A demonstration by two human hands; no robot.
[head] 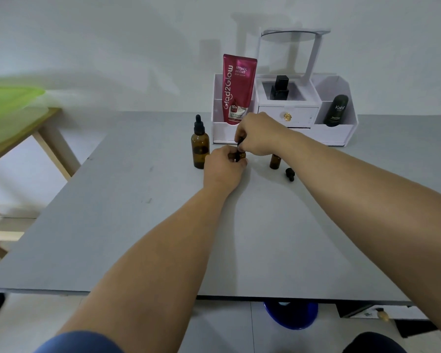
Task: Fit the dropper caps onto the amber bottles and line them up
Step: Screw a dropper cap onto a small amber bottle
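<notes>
Just over amber bottle in left hand, right hand pinches cap.

Kinda dim, flat bluish light. Soft shadows on the wall behind the white organizer. Wide-angle warp bends the table edges; green plastic at left is smeared.

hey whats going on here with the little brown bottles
A person is capping amber bottles at a grey table. The left hand grips a small bottle while the right hand pinches a black dropper cap at its neck. The tall bottle on the left is already capped. An open bottle stands on the right, with a loose cap lying beside it.
</notes>
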